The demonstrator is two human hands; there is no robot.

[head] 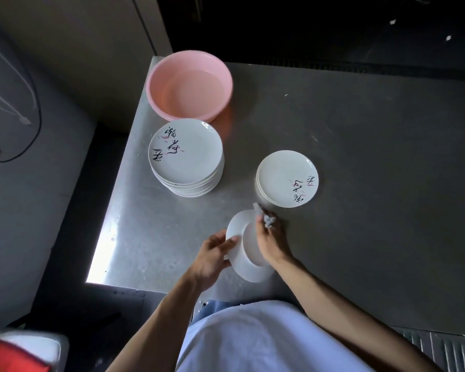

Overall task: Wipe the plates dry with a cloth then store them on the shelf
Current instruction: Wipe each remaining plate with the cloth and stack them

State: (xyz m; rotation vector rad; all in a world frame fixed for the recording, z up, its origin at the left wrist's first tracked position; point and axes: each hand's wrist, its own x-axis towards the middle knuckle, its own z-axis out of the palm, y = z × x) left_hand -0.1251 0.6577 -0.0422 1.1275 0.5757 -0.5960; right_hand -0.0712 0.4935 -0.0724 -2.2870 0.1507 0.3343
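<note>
My left hand (212,257) grips the rim of a white plate (242,253), held tilted with its underside toward me above the near edge of the steel table (360,157). My right hand (270,237) holds a small crumpled white cloth (266,220) against the plate's back. A tall stack of white plates with black brush lettering (185,154) stands to the left. A low stack of the same plates (287,178) sits just beyond my right hand.
A pink plastic basin (189,85) stands at the table's far left corner, behind the tall stack. The table's left edge drops to a dark floor. A red and white object (16,353) sits at the bottom left. No shelf is in view.
</note>
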